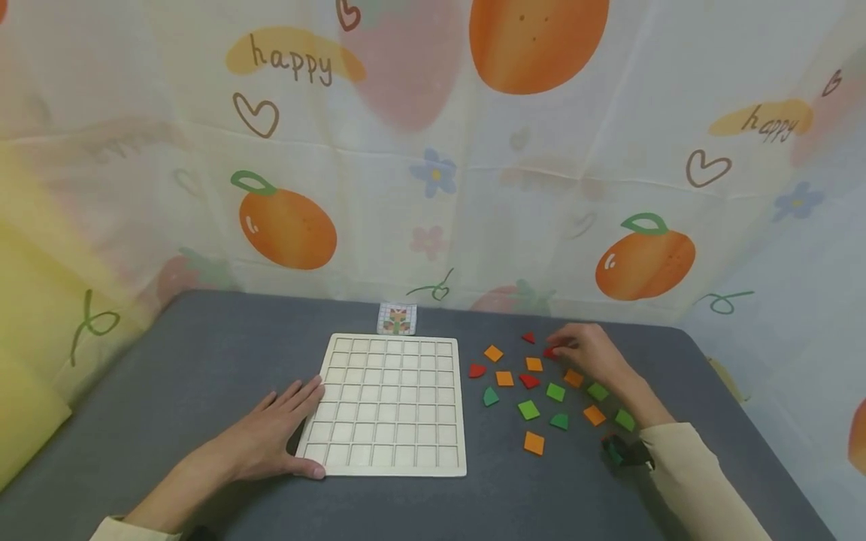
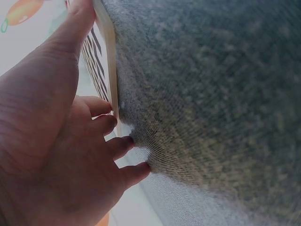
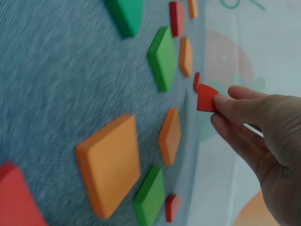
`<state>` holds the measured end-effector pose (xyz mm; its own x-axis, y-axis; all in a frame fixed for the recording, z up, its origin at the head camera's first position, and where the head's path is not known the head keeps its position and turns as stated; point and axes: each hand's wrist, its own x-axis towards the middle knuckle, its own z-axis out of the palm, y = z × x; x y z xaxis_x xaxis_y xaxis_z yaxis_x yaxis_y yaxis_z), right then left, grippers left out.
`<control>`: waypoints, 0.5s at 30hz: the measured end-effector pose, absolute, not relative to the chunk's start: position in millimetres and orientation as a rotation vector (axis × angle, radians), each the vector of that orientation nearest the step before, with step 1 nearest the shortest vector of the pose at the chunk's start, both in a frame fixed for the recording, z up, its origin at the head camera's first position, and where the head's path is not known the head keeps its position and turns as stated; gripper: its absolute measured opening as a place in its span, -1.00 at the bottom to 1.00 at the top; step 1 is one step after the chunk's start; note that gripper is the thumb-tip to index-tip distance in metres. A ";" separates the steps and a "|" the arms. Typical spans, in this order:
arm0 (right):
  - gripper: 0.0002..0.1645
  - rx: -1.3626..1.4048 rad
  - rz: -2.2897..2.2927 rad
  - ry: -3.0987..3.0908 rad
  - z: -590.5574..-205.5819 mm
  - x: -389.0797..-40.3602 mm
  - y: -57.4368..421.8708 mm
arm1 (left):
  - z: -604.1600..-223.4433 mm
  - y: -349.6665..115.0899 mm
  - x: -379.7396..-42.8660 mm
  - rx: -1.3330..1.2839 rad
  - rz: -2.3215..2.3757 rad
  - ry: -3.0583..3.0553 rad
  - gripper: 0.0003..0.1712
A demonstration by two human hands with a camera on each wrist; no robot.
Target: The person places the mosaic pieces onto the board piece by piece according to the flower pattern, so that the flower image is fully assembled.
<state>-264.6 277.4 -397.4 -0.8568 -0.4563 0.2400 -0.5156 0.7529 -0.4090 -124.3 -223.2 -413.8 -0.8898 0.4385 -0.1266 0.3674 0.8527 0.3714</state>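
A white gridded board (image 1: 391,403) lies flat on the grey table. My left hand (image 1: 267,436) rests at its left side with fingers spread, thumb at the near corner and fingertips along the edge. In the left wrist view, the thumb overlaps the board's rim (image 2: 112,61) while some fingertips touch the tabletop. Over the far part of the scattered tiles, my right hand (image 1: 590,352) pinches a red tile with one rounded side (image 3: 205,100) between thumb and fingers. Another red tile (image 1: 528,338) lies just left of that hand.
Orange square tiles (image 1: 534,442), light green squares (image 1: 529,409), darker green rounded pieces (image 1: 490,396) and red ones (image 1: 476,370) lie loose right of the board. A small patterned card (image 1: 397,318) sits behind it. Printed cloth (image 1: 379,195) hangs behind the table.
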 end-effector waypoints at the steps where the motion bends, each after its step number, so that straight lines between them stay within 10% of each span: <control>1: -0.78 0.795 0.722 -2.816 -396.2 -264.3 275.0 | -413.8 -223.3 -124.0 0.625 0.507 2.824 0.44; 15: -0.78 0.897 0.789 -2.792 -387.2 -268.9 235.8 | -415.2 -224.5 -124.1 0.633 0.523 2.839 0.43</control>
